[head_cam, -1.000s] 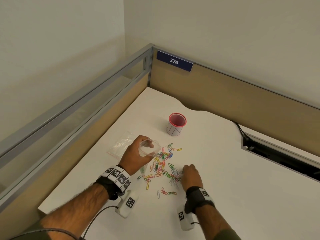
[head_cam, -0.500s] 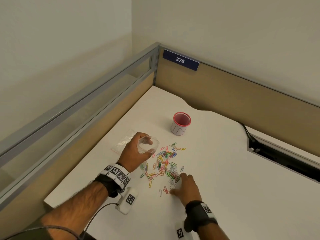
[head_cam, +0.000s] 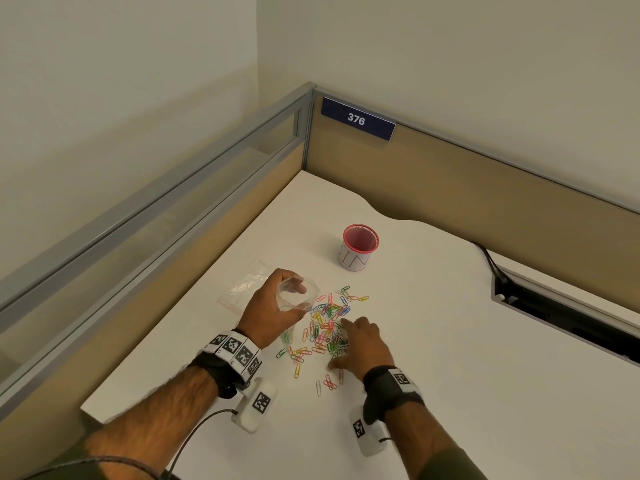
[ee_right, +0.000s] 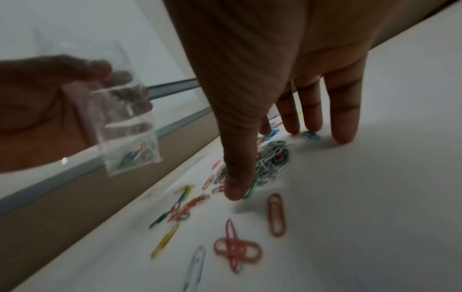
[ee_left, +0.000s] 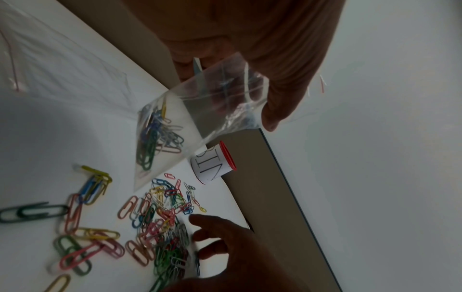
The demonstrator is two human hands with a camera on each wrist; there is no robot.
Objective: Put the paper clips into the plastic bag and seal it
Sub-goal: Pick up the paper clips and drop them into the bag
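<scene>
My left hand (head_cam: 273, 308) holds a small clear plastic bag (ee_left: 180, 126) up by its open mouth (head_cam: 298, 295), with several coloured paper clips (ee_left: 155, 142) inside at the bottom. Many coloured paper clips (head_cam: 323, 332) lie scattered on the white desk (head_cam: 450, 341). My right hand (head_cam: 360, 344) rests palm down on the right side of the pile, fingers spread and straight, thumb and fingertips (ee_right: 342, 138) touching the desk around a clump of clips (ee_right: 272, 160). The bag (ee_right: 130, 138) hangs to the left of that hand.
A second flat plastic bag (head_cam: 244, 287) lies on the desk behind my left hand. A white cup with a red rim (head_cam: 358, 247) stands beyond the clips. Partition walls (head_cam: 450, 174) close the desk's far and left sides. A cable slot (head_cam: 568, 310) opens at the right.
My right hand has slid back up over the clip pile from nearer the front edge, sweeping clips together. The left hand keeps the bag held up in about the same place.
</scene>
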